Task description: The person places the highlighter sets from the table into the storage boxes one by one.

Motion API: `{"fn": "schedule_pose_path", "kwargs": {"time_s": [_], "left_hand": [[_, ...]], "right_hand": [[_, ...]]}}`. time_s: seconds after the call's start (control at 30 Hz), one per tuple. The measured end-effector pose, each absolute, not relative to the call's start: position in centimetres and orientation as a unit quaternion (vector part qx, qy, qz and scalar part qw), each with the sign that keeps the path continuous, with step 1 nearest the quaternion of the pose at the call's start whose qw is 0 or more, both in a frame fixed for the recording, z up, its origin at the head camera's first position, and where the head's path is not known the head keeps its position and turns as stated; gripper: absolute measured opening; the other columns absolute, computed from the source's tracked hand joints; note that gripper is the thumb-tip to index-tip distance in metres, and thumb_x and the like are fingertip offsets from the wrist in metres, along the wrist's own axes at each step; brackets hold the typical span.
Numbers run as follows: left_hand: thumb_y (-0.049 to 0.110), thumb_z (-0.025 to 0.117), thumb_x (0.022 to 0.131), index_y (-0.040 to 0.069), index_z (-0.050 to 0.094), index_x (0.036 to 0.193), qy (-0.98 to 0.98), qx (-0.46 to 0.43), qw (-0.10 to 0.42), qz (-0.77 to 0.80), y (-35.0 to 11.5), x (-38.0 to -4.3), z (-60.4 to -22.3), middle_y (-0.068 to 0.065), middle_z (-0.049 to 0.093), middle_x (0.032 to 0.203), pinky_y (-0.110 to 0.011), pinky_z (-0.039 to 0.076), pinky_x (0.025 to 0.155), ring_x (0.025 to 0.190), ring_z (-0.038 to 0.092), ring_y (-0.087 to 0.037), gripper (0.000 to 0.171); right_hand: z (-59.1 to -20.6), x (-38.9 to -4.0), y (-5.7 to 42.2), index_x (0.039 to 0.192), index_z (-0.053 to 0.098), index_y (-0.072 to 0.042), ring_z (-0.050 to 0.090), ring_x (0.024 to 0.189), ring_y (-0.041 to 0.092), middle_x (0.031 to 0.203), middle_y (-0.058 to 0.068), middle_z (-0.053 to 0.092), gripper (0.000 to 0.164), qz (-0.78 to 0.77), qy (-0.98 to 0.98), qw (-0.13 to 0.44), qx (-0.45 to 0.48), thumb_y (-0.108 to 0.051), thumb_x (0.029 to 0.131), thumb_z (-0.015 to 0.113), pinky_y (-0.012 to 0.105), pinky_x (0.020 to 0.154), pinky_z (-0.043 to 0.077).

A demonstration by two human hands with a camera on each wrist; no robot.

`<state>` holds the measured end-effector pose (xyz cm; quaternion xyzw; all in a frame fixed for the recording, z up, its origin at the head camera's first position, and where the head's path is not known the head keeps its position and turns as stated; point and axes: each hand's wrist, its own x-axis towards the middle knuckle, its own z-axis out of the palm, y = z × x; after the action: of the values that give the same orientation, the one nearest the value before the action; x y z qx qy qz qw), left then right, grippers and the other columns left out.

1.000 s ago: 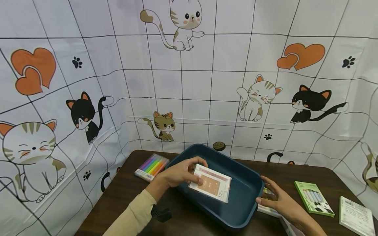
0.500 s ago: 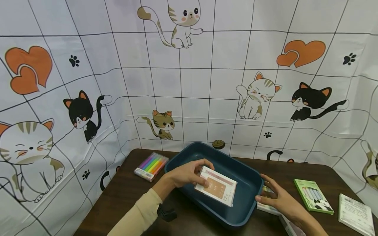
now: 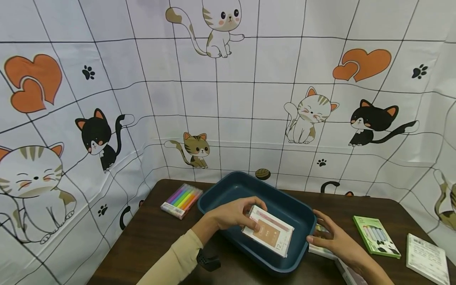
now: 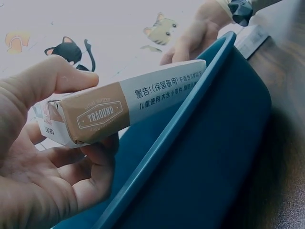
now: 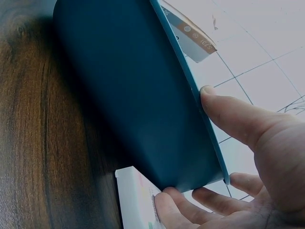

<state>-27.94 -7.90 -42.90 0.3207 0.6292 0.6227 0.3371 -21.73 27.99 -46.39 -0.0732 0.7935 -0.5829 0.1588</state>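
My left hand (image 3: 233, 215) holds a flat white and brown cardboard box (image 3: 272, 231) over the inside of a dark blue plastic bin (image 3: 228, 188). In the left wrist view, the thumb lies on the upper face of that box (image 4: 105, 112) and the fingers curl below it; its far end is near the bin's rim (image 4: 167, 136). My right hand (image 3: 333, 237) grips the bin's right corner. The right wrist view has its thumb (image 5: 228, 112) on the rim, while the other fingers reach round the end wall, close to a white box (image 5: 136, 200).
On the dark wooden table (image 3: 128, 245), a clear pack of coloured pens (image 3: 181, 201) lies left of the bin. A green box (image 3: 377, 236) and a white box (image 3: 427, 257) lie at the right. More boxes (image 3: 322, 252) are partly hidden under my right hand. A cat-print curtain (image 3: 235, 99) hangs behind.
My left hand has moved right and slightly down with the white and brown box, further over the bin. My right hand has stayed at the bin's corner.
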Motion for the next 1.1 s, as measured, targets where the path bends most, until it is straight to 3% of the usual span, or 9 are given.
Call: {"fn": "schedule_pose_path", "kwargs": {"time_s": [0.27,0.53,0.8,0.87,0.97,1.1], "left_hand": [[0.000,0.075,0.089,0.010,0.054,0.133,0.647,0.329,0.342,0.597,-7.9,-27.8,-42.7,-0.014,0.064,0.114,-0.030,0.057,0.067,0.091,0.066,-0.024,0.049],[0.001,0.075,0.089,0.012,0.056,0.132,0.663,0.330,0.351,0.574,-7.8,-27.6,-42.8,-0.012,0.064,0.111,-0.027,0.052,0.061,0.088,0.063,-0.021,0.049],[0.005,0.075,0.089,0.016,0.058,0.134,0.683,0.323,0.345,0.556,-7.4,-27.4,-42.8,-0.011,0.062,0.111,-0.028,0.052,0.065,0.090,0.063,-0.020,0.050],[0.005,0.075,0.090,0.014,0.058,0.134,0.684,0.318,0.347,0.558,-7.3,-27.3,-42.7,-0.012,0.062,0.114,-0.030,0.055,0.068,0.093,0.064,-0.022,0.048],[0.010,0.075,0.092,0.016,0.059,0.135,0.707,0.309,0.323,0.548,-7.2,-27.3,-42.5,-0.008,0.061,0.128,-0.036,0.055,0.085,0.111,0.061,-0.026,0.046],[0.021,0.075,0.094,0.022,0.061,0.137,0.755,0.299,0.270,0.518,-7.3,-27.2,-41.9,0.003,0.051,0.145,-0.049,0.043,0.107,0.138,0.042,-0.032,0.046]], "right_hand": [[-46.1,-21.8,28.0,0.164,0.011,-0.018,0.024,0.140,0.060,0.162,0.034,0.009,0.096,-0.568,0.805,0.157,-0.068,-0.024,0.094,0.076,0.062,0.095,0.050],[-46.2,-21.6,28.0,0.164,0.010,-0.017,0.022,0.140,0.061,0.161,0.035,0.006,0.096,-0.578,0.797,0.159,-0.075,-0.020,0.094,0.076,0.062,0.096,0.050],[-46.3,-21.6,27.9,0.164,0.011,-0.016,0.024,0.140,0.061,0.161,0.035,0.008,0.094,-0.580,0.795,0.157,-0.078,-0.020,0.095,0.075,0.060,0.096,0.051],[-46.3,-21.6,27.9,0.164,0.011,-0.015,0.024,0.140,0.061,0.161,0.035,0.008,0.094,-0.581,0.795,0.157,-0.079,-0.020,0.095,0.075,0.060,0.096,0.051],[-46.3,-21.6,28.0,0.164,0.011,-0.016,0.023,0.140,0.061,0.161,0.034,0.007,0.093,-0.581,0.794,0.157,-0.083,-0.020,0.095,0.075,0.060,0.097,0.050],[-46.2,-21.5,28.0,0.164,0.011,-0.016,0.024,0.140,0.060,0.161,0.034,0.007,0.093,-0.583,0.793,0.157,-0.083,-0.019,0.095,0.075,0.058,0.097,0.051]]}}
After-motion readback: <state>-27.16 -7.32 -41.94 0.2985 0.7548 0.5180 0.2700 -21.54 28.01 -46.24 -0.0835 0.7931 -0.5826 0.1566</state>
